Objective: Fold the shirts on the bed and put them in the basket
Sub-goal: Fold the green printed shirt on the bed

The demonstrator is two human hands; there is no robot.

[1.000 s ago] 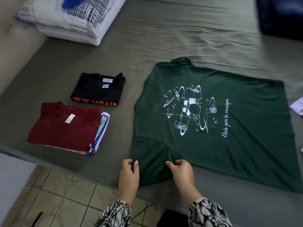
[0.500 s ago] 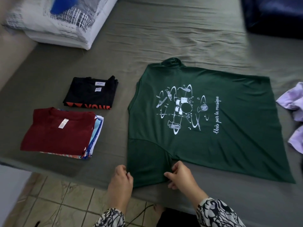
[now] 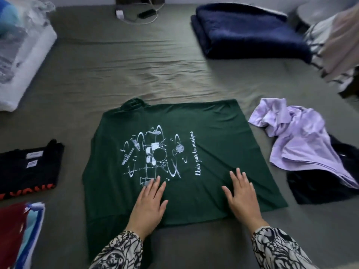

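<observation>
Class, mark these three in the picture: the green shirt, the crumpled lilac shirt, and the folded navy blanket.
green shirt (image 3: 213,133): head view, plain fabric right of the print.
crumpled lilac shirt (image 3: 299,140): head view, middle of the bunched cloth.
folded navy blanket (image 3: 246,30): head view, top face of the fold.
</observation>
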